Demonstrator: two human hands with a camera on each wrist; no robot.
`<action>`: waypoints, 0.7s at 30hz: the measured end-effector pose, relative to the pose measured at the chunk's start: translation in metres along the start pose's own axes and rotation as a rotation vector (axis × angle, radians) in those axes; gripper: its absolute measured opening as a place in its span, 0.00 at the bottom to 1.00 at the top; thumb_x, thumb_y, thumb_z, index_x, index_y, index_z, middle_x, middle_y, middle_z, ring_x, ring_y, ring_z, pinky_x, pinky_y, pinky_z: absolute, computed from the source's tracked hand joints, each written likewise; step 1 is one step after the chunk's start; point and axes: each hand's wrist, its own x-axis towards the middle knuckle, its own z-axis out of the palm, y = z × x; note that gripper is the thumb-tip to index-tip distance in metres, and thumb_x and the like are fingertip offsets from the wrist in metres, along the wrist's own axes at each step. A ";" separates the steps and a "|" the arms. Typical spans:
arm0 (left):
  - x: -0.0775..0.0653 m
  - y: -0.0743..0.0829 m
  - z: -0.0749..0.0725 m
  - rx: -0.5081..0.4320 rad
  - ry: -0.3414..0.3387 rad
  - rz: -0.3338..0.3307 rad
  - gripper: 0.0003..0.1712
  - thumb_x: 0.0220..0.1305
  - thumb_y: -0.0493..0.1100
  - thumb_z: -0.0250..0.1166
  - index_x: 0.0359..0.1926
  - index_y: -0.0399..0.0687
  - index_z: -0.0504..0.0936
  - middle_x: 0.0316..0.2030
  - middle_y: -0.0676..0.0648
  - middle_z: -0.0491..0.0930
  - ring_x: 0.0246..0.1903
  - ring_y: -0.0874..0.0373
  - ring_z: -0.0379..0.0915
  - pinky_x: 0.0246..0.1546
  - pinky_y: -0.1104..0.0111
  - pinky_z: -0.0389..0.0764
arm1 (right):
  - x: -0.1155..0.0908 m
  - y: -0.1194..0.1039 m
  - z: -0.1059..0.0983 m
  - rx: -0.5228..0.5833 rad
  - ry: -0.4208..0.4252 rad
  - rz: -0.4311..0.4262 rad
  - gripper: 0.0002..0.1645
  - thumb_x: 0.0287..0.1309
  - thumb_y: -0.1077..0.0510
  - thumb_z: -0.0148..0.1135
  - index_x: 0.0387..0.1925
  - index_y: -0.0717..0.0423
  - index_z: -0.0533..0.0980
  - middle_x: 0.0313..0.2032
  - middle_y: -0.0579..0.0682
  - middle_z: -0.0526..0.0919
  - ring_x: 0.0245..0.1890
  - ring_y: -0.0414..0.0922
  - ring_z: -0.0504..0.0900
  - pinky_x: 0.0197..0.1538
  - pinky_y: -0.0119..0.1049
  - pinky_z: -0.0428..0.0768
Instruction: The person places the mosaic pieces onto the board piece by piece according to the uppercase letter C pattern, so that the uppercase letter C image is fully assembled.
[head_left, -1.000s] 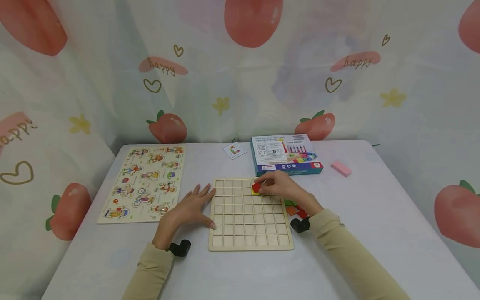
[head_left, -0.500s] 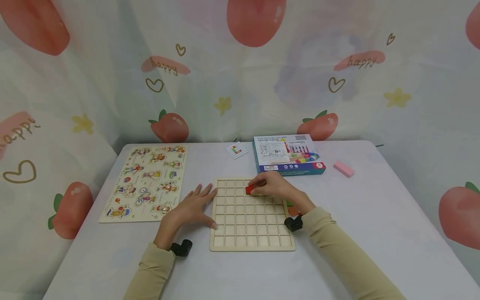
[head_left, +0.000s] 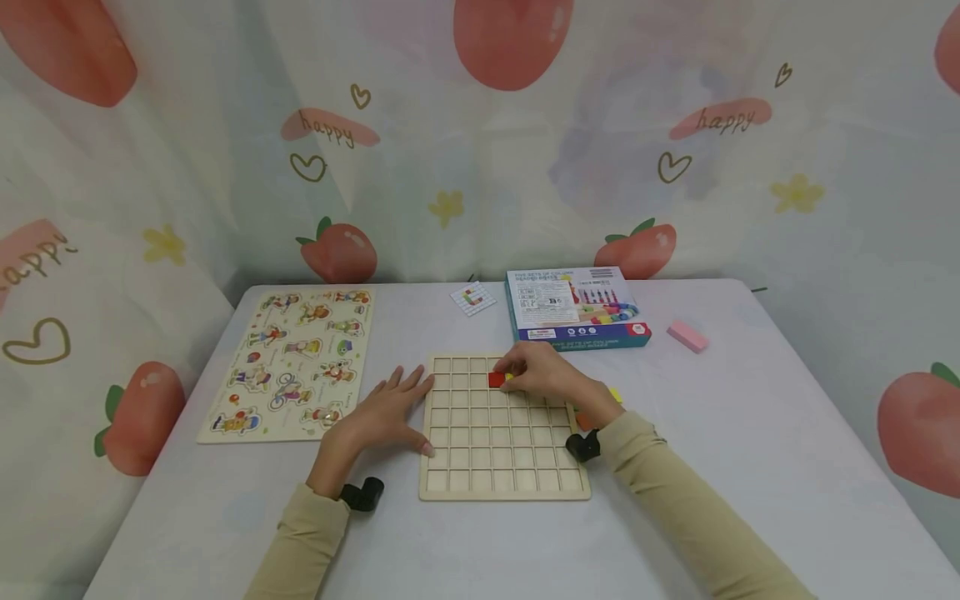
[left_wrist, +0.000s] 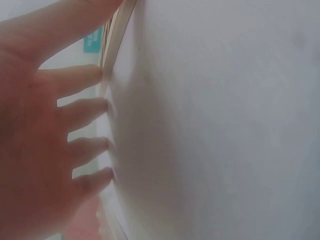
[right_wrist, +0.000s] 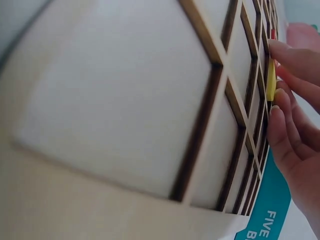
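The person's left hand [head_left: 384, 414] is lying flat with its fingers spreading wide, gripping nothing; thumb and forefinger are touching the left edge of a pale wooden square board with a raised grid [head_left: 480, 437], apparently to stop it sliding on the white-covered worktop [head_left: 480, 550]. The splay is giving contact at two well-separated points, so the board is probably less likely to twist.

The right hand [head_left: 543, 373] is reaching over the board from the right, its thumb and forefinger pinching a small square red tile [head_left: 496, 379] at its right side. The tile is sitting at a middle cell of the second row from the far edge, lining up with the grid; whether it is fully down, I cannot tell. A small square yellow tile [right_wrist: 271, 82] is lying just beside it under the curling fingers, which seem to be keeping the grip narrow to avoid disturbing it.

Loose orange and yellow tiles [head_left: 584, 420] are lying just beyond the board's right edge, partly hidden by the wrist, conveniently near the working hand. A small white card printed with coloured squares [head_left: 472, 298] is lying face up beyond the board, staying uncovered by either arm.
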 end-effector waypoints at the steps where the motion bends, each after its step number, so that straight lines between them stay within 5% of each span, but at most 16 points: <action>1: 0.000 0.000 0.000 0.002 0.000 0.001 0.66 0.46 0.55 0.83 0.81 0.45 0.56 0.82 0.41 0.45 0.82 0.37 0.31 0.81 0.44 0.40 | -0.001 0.000 -0.001 -0.001 0.001 -0.008 0.16 0.57 0.59 0.76 0.48 0.55 0.88 0.41 0.49 0.86 0.40 0.43 0.79 0.45 0.36 0.81; 7: 0.002 -0.002 0.001 0.011 -0.002 0.000 0.67 0.46 0.55 0.83 0.81 0.45 0.56 0.82 0.41 0.45 0.82 0.37 0.30 0.81 0.44 0.40 | -0.010 0.002 -0.007 0.038 0.016 -0.013 0.17 0.59 0.59 0.74 0.50 0.55 0.86 0.45 0.49 0.88 0.43 0.44 0.83 0.51 0.41 0.84; 21: 0.001 -0.001 0.003 -0.006 -0.002 -0.017 0.66 0.46 0.54 0.84 0.81 0.45 0.56 0.82 0.42 0.45 0.82 0.38 0.30 0.81 0.44 0.39 | -0.043 0.021 -0.029 -0.005 0.042 0.039 0.13 0.64 0.56 0.70 0.49 0.54 0.86 0.42 0.47 0.87 0.40 0.45 0.79 0.46 0.35 0.81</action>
